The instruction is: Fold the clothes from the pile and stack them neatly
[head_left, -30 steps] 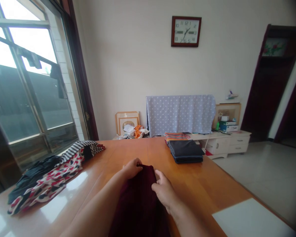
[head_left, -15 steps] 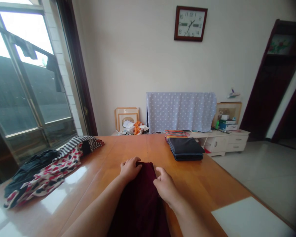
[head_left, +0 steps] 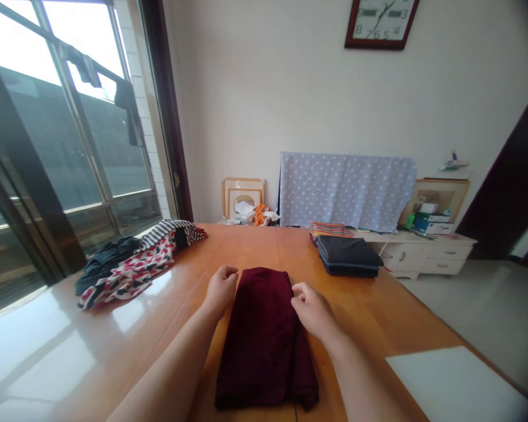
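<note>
A folded dark maroon cloth garment (head_left: 264, 346) lies flat on the wooden table (head_left: 242, 246), its whole outline showing. My left hand (head_left: 221, 290) sits loosely curled just off the garment's upper left edge, holding nothing. My right hand (head_left: 312, 310) rests at the garment's right edge, its fingertips near or on the fabric with the fingers curled. It does not grip the cloth.
To the left lie a heap of red-and-white print cloth (head_left: 132, 275), striped cloth (head_left: 171, 233) and dark cloth (head_left: 108, 261). A folded dark stack (head_left: 347, 255) sits at the far right of the table. A white board (head_left: 457, 381) lies at the near right corner.
Both hands have let go of the maroon garment's top edge and moved apart. The garment now lies flat and fully visible. The view has shifted, with the room sliding right and down.
</note>
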A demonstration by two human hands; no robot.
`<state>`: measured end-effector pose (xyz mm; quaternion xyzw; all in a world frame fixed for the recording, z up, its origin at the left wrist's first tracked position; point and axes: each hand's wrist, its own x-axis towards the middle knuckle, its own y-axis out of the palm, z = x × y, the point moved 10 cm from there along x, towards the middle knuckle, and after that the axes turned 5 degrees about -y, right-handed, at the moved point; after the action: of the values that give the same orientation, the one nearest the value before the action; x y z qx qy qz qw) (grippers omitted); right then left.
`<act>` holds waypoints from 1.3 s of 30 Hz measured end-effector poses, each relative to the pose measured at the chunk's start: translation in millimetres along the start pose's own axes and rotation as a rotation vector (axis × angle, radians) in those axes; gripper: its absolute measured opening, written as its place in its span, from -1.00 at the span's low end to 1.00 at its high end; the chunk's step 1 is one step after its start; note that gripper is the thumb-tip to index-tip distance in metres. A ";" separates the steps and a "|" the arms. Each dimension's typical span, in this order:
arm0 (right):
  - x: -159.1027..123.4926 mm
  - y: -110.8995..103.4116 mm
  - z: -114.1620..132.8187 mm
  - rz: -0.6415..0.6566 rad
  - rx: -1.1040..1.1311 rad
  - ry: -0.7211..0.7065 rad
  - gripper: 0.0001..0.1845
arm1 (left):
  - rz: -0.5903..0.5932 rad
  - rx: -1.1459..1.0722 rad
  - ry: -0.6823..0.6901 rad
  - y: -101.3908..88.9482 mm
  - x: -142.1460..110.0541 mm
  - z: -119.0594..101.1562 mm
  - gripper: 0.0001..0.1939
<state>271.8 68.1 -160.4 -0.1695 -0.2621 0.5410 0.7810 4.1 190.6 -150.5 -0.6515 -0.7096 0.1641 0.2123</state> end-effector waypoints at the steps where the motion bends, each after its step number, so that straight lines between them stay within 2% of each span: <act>1: -0.9 -6.3 10.6 -0.036 -0.051 -0.066 -0.69 | 0.012 0.018 0.031 2.7 -4.7 0.5 -0.73; 3: -6.4 -11.5 35.9 -0.041 -0.092 -0.204 -0.62 | 0.048 0.069 0.125 11.3 -14.0 -2.5 -0.76; 4: -11.0 -9.5 49.1 0.001 -0.096 -0.269 -0.58 | 0.067 0.099 0.180 16.0 -18.8 -5.3 -0.77; 7: -33.5 11.6 81.6 0.273 -0.142 -0.406 -0.49 | 0.111 0.205 0.340 25.5 -32.0 -15.8 -0.77; 9: -52.7 25.6 93.7 0.455 -0.212 -0.457 -0.45 | 0.137 0.282 0.424 27.7 -39.2 -22.6 -0.77; 12: -73.1 31.8 99.6 0.569 -0.345 -0.509 -0.45 | 0.168 0.377 0.485 26.9 -46.3 -29.1 -0.80; 15: -77.8 24.3 94.5 0.541 -0.435 -0.503 -0.60 | 0.182 0.442 0.482 25.8 -50.2 -31.5 -0.78; 18: -74.9 8.0 87.1 0.456 -0.437 -0.473 -0.70 | 0.184 0.482 0.473 26.2 -53.3 -32.9 -0.75; 21: -75.8 -8.9 80.6 0.385 -0.396 -0.468 -0.69 | 0.183 0.507 0.471 26.8 -55.0 -33.3 -0.74; 26: -88.3 -15.6 60.1 0.451 -0.411 -0.400 -0.71 | 0.179 0.535 0.478 26.9 -55.6 -33.7 -0.75; 30: -90.5 -23.3 67.4 0.344 -0.427 -0.368 -0.75 | 0.156 0.521 0.489 23.6 -56.2 -38.4 -0.78; 33: -93.8 -20.3 85.0 0.275 -0.410 -0.408 -0.75 | 0.145 0.498 0.512 22.6 -58.9 -43.6 -0.80; 37: -95.0 2.5 86.1 0.429 -0.412 -0.411 -0.77 | 0.153 0.481 0.551 26.5 -64.2 -47.9 -0.80; 39: -85.2 7.7 80.7 0.476 -0.384 -0.391 -0.79 | 0.154 0.472 0.574 28.6 -66.5 -49.8 -0.78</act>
<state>194.5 -10.2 -118.9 -0.2628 -0.4564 0.6709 0.5221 58.3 125.1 -128.2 -0.6554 -0.5129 0.1493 0.5340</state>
